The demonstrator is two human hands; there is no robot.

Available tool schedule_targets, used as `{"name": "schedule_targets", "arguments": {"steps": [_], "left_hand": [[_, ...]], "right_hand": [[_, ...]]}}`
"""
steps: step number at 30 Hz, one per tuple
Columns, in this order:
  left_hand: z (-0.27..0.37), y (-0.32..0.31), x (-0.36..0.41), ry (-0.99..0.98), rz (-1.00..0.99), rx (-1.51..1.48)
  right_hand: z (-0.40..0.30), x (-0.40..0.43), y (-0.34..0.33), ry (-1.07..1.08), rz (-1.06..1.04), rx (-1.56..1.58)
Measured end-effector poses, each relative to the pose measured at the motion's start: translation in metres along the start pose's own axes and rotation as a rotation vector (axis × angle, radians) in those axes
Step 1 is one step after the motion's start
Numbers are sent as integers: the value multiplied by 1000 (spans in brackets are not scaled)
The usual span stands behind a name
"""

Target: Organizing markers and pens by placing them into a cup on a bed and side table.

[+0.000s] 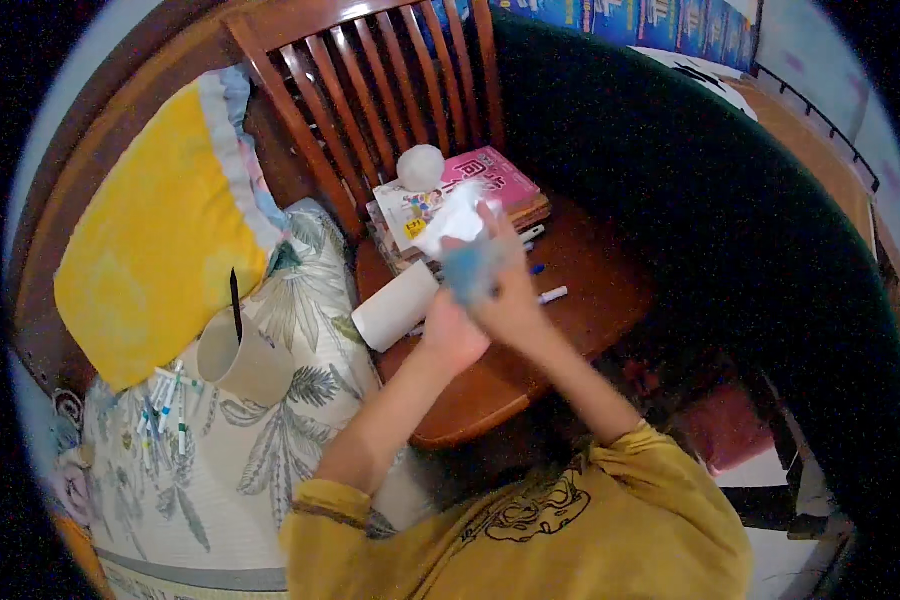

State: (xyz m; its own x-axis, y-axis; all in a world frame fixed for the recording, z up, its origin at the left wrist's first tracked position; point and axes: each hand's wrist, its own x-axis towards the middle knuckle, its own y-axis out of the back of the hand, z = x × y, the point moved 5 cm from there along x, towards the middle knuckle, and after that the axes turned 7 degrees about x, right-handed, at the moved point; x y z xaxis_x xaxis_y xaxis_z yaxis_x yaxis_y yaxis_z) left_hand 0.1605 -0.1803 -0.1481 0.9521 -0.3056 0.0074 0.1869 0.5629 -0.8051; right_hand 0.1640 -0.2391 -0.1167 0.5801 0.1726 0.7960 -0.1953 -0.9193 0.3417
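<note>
My left hand (454,326) and my right hand (506,277) meet above a wooden chair seat (480,401). Between them is a blurred blue object (469,270), with crumpled white material (461,217) at its upper end; blur hides exactly what these are. My right hand's fingers reach around both. Beside my left hand lies a white cylinder (395,306). A white ball (421,167) rests on a stack of books, the pink book (491,180) on the right. Markers, one a white marker (553,295), lie on the seat, partly behind my hands.
Left of the chair, a beige cup (251,364) holding a dark stick stands on leaf-patterned fabric (270,450). Several markers (169,401) are scattered beside it. A yellow pillow (165,247) lies further back. The slatted chair back (375,82) rises behind the books.
</note>
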Motion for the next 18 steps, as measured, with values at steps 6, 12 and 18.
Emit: {"name": "schedule_targets", "arguments": {"steps": [6,12,18], "left_hand": [[-6,11,-5,111,164,-59],[3,3,-1,34,10,100],[18,-18,3,-121,-211,-187]], "right_hand": [[-6,3,-1,-59,-88,80],[-6,10,2,16,36,-42],[47,21,41,-498,537,1743]]}}
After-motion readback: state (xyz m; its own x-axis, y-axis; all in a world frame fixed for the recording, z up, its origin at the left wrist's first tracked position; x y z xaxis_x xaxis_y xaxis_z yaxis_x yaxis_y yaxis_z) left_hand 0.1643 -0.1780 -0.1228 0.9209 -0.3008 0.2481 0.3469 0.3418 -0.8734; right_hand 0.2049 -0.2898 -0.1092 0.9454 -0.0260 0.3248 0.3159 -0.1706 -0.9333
